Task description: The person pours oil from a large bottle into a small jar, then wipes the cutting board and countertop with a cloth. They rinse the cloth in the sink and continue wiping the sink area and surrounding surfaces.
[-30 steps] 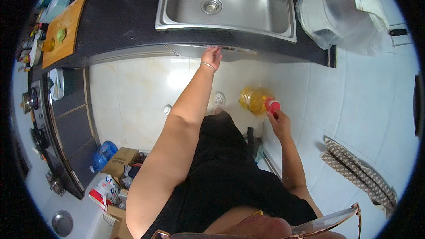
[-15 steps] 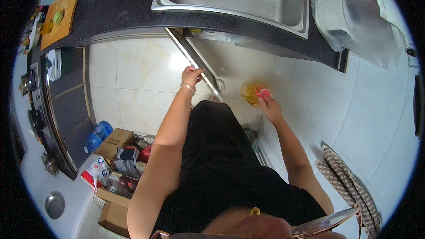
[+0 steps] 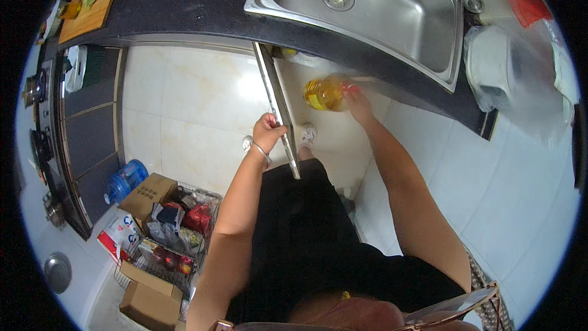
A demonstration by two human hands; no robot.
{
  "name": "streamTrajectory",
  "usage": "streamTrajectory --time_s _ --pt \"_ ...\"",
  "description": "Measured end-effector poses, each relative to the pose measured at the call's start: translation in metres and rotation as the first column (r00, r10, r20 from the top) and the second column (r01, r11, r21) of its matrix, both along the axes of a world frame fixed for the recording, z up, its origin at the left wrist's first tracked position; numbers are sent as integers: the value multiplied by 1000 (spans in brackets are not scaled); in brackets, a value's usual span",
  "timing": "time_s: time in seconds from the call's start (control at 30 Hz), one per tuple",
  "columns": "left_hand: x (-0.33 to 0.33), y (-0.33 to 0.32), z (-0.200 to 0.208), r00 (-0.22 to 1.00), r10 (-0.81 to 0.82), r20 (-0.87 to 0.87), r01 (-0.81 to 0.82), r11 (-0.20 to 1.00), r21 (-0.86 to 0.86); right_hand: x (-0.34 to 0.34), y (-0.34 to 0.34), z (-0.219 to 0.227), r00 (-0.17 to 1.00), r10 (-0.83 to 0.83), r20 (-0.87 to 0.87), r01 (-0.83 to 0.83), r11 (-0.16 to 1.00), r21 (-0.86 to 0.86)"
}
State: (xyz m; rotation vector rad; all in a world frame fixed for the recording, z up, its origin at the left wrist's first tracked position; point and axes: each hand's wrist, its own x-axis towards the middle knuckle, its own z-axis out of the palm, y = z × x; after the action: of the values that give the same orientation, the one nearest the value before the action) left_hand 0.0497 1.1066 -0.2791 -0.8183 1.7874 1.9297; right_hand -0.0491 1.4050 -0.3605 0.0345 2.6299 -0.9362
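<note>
Bottle (image 3: 322, 94) is hanging tilted beside the open door (image 3: 268, 81), near the tabletop (image 3: 184, 6); we are gripping its red top (image 3: 350, 87) with our right hand (image 3: 360, 105) and holding the door's edge with our left hand (image 3: 266, 131).

Light moderate and diffuse. I logged white glare on the floor tiles (image 3: 196, 86), upper left of centre, and bright streaks in the sink (image 3: 392, 18), upper right. The counter (image 3: 177, 0) edge bowed, fisheye distortion. My right hand (image 3: 360, 105) and the yellow bottle (image 3: 324, 93) looked slightly blurred. A black, blue-fringed vignette ringed the frame.
</note>
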Motion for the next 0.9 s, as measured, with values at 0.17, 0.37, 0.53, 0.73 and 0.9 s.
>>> streamTrajectory --time_s 0.17,0.37,0.53,0.73,0.9 --pt "0 3 13 999 46 -27 -43 994 99 -60 -18 -53 982 49 -184 -16 984 180" --pt "6 5 8 1000 -15 -14 15 998 63 -129 -13 -66 982 54 -182 -2 961 275" --pt "5 9 22 1000 6 -3 -5 990 142 -163 -14 -80 989 52 -138 -6 950 313" --pt "-1 14 24 999 4 -34 1 987 160 -156 -9 -74 993 14 -121 19 964 267" --pt "-20 36 41 996 78 41 -86 960 266 -68 -2 -39 995 -34 -98 44 994 101"
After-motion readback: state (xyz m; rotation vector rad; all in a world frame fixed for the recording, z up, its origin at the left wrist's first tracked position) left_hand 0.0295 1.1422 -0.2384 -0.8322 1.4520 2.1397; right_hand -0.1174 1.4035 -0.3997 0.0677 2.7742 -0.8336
